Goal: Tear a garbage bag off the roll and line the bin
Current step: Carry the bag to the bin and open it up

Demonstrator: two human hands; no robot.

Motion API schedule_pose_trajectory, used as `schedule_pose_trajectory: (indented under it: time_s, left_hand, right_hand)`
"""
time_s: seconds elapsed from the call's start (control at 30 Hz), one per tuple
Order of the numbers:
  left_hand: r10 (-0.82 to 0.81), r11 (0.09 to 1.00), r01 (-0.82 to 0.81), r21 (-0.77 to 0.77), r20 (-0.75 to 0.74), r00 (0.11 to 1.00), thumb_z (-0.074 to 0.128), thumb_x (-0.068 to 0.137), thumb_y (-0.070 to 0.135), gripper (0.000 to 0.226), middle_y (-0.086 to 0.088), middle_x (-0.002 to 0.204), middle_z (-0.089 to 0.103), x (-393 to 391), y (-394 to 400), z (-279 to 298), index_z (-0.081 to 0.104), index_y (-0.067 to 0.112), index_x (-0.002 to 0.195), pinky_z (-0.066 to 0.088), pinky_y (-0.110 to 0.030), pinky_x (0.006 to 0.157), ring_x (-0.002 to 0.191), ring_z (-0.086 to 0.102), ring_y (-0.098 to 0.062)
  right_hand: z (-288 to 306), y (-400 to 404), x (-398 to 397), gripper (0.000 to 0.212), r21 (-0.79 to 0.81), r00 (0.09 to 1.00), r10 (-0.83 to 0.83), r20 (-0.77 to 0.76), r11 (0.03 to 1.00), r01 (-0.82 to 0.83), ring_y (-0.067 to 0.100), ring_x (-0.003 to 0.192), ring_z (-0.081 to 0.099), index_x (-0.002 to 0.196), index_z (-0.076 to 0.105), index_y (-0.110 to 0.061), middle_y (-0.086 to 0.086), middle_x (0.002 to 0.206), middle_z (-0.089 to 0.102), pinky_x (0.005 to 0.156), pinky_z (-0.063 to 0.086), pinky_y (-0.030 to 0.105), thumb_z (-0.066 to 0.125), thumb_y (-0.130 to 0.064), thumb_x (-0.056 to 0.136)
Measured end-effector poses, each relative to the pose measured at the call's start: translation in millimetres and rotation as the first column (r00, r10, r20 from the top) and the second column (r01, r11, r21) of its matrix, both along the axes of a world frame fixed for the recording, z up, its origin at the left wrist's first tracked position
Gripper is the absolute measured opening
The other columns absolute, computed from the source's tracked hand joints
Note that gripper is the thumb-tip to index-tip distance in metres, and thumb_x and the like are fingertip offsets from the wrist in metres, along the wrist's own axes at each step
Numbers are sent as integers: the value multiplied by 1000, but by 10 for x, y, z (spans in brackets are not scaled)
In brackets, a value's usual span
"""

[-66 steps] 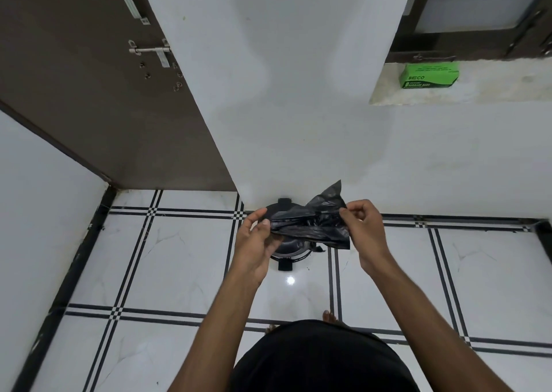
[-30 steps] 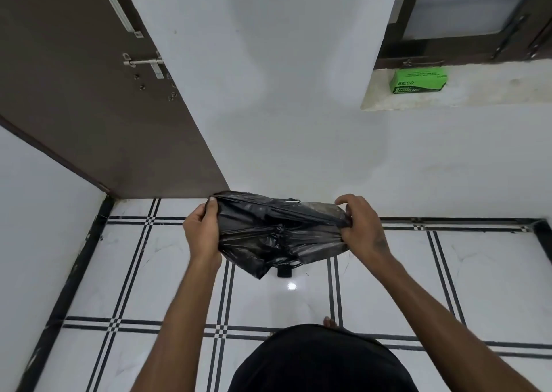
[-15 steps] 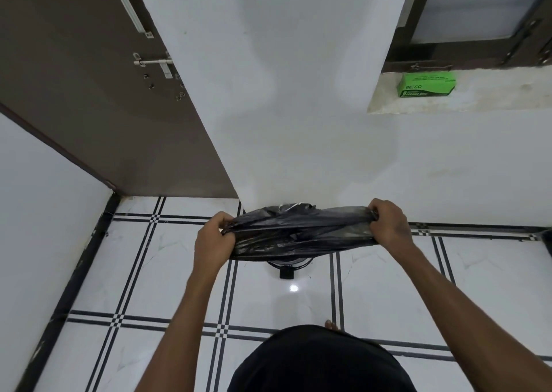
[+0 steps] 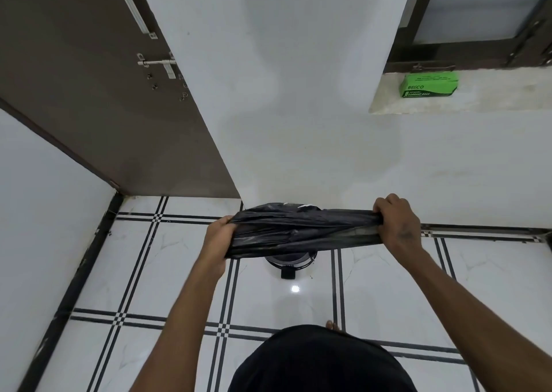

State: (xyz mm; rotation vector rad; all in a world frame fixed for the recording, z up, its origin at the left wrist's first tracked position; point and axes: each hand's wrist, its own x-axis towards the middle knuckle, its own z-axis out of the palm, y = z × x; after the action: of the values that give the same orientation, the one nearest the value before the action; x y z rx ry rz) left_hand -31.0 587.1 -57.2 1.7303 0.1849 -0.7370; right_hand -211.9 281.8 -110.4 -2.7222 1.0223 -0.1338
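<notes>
So the tearing part looks done already. A single black garbage bag [image 4: 301, 230] is held free in the air, with no roll attached to it that can be seen. It's being stretched sideways between the two hands: the left hand [image 4: 217, 242] is clamped on one end with the plastic bunched in its fist, and the right hand [image 4: 397, 222] is closed tight over the other end, knuckles up. The film is pulled into a flat, wrinkled band, so the mouth isn't properly opened yet as far as can be told.

The bin [image 4: 291, 258] is down on the tiled floor [image 4: 149, 272], right below the bag and mostly hidden behind it. Only the near curve of its dark rim and a small black pedal-looking tab are visible. Whether the lid is up or anything's inside can't be made out.

A green box [image 4: 428, 85] is parked on the window ledge [image 4: 478, 101] up to the right, well apart from everything, and it's probably where the roll is kept, judging by the print on it.

What's left, by the look of it: the mouth has to be found and spread open, the bag lowered into the bin, and the edge folded over the rim. Nothing is touching the bin yet, so the lining part hasn't really been started. Roughly halfway would be the guess.
</notes>
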Motion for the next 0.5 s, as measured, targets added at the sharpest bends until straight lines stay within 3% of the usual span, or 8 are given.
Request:
schedule_pose_trajectory:
  time_s: [0.1,0.17,0.23,0.33,0.5]
  left_hand:
    - [-222,901,71,427,313,923,56,80,6,18,2,83,70,-37,71,-87,64,21,85,44,-26,61,71,62,-17]
    - [-278,829,-1,559,415,866,56,76,5,24,3,74,66,-80,100,-115,62,25,88,37,-25,52,63,59,-14]
    - [-307,813,-21,581,459,834,57,74,2,29,3,70,62,-65,124,-148,58,26,90,35,-26,49,61,57,-15]
    - [-383,815,93,572,411,827,60,73,2,34,6,79,57,9,164,-212,49,27,93,36,-29,52,65,53,-17]
    - [-577,801,445,401,317,753,74,79,19,23,9,73,58,-8,135,-285,51,25,74,39,-25,55,59,50,-11]
  right_hand:
    - [-5,-29,-13,30,-6,999,-37,20,999,37,25,80,49,82,55,-16,0,88,52,57,36,31,53,11,69]
    - [1,-21,24,30,60,996,-88,11,994,88,24,75,52,81,54,-18,-1,86,55,61,37,30,48,9,70]
    - [11,-47,67,33,191,988,-156,4,970,152,23,78,54,84,58,-20,-3,88,59,66,39,31,45,9,72]
    - [3,-123,114,37,480,990,-143,-6,868,128,24,91,59,91,64,-19,0,100,64,71,48,32,48,10,75]
    - [82,4,166,23,865,963,-251,99,500,41,22,68,59,82,51,-10,10,82,56,56,59,34,62,10,82]
